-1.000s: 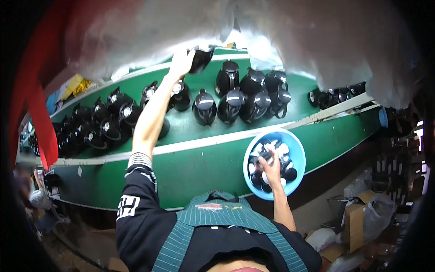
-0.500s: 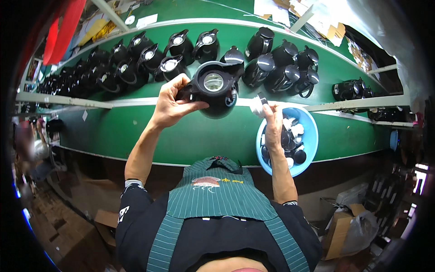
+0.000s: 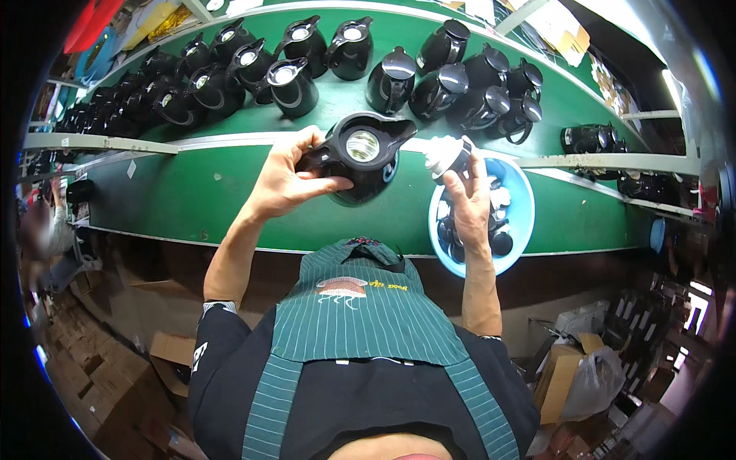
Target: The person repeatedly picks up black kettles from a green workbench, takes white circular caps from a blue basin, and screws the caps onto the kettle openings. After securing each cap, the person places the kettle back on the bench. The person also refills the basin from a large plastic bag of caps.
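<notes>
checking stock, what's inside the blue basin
The blue basin holds jumbled black and white pieces, including a round black one. The right hand covers part of the pile; what lies beneath the top pieces cannot be seen.

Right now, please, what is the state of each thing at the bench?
Left hand: closed on the held jug.
Held jug: lifted, mouth open, no lid fitted.
Right hand: gripping a white and black lid.
White and black lid: off the jug.
Nearer left jugs: mouths open.
Middle jugs: closed.
Blue basin: uncovered, loose pieces inside.
</notes>
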Available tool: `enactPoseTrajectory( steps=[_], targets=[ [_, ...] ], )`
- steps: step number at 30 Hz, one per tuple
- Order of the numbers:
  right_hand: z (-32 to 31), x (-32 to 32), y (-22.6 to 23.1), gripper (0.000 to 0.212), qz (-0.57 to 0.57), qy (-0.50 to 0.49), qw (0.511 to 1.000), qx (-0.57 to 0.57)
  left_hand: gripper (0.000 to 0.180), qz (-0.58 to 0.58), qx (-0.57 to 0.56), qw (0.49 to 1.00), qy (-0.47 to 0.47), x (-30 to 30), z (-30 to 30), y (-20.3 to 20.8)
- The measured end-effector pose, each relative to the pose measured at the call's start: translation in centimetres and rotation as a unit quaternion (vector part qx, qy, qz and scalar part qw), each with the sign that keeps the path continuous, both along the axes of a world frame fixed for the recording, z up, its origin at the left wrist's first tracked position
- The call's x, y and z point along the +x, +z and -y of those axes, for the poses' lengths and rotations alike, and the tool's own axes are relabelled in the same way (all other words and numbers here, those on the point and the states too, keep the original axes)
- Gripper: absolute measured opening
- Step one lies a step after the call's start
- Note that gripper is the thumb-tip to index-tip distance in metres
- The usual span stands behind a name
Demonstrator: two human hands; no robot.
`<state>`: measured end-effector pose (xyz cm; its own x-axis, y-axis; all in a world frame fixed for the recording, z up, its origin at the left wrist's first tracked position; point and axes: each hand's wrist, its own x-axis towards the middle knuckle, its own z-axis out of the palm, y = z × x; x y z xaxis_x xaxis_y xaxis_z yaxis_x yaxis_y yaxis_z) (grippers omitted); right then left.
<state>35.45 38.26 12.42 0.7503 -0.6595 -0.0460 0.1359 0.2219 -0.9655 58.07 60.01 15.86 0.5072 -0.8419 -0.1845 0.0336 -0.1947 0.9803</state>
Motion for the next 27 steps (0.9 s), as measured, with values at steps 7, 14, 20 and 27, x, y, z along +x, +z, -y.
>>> enactPoseTrajectory(
  steps=[7,14,20,27],
  targets=[
    [-0.8,2.0,2.2,0.084,-0.124,0.112,0.863,-0.477,0.036,0.366,0.065,0.926,-0.067,-2.9,2.3,-2.1],
    [-1.5,1.9,0.1,0.083,-0.12,0.155,0.804,-0.562,0.038,0.397,0.077,0.904,-0.14,-2.6,3.1,-3.1],
    [-0.3,1.1,-1.0,0.079,-0.094,0.26,0.743,-0.61,0.04,0.372,0.08,0.904,-0.195,-2.3,3.2,-3.4],
    [-1.3,2.0,-3.4,0.067,-0.307,0.162,0.929,-0.128,0.041,0.455,0.088,0.867,-0.182,-3.8,3.7,-5.3]
  ],
)
